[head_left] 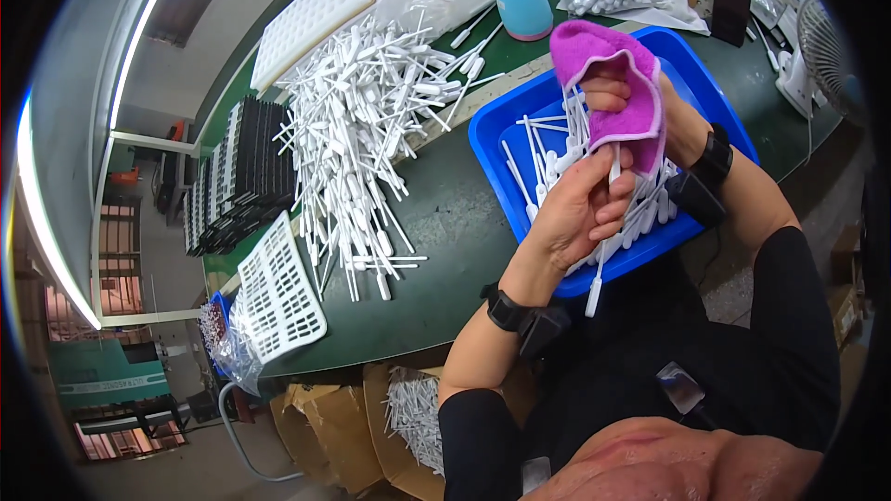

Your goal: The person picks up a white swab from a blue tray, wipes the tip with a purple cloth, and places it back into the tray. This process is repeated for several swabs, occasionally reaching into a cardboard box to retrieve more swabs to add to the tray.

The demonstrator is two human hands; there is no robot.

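Observation:
Over a blue tray [489, 133], both my hands work close together. My left hand [577, 207] is closed on a slim white plastic stick [594, 297], whose thicker end hangs below the palm past the tray's near rim. Bunched in my right hand [682, 121] is a pink cloth [640, 121] with a pale edge; its fingers show through a fold. The cloth hangs down to my left fingertips and hides part of the right hand. Several similar white sticks lie in the tray under my hands.
A large heap of white sticks [357, 121] covers the green table [436, 209] to the left. Around it are a white slotted basket [283, 292], stacked black trays [243, 172], a white perforated tray [311, 14] and a blue spray bottle [522, 2]. Cardboard boxes [329, 431] stand below the table.

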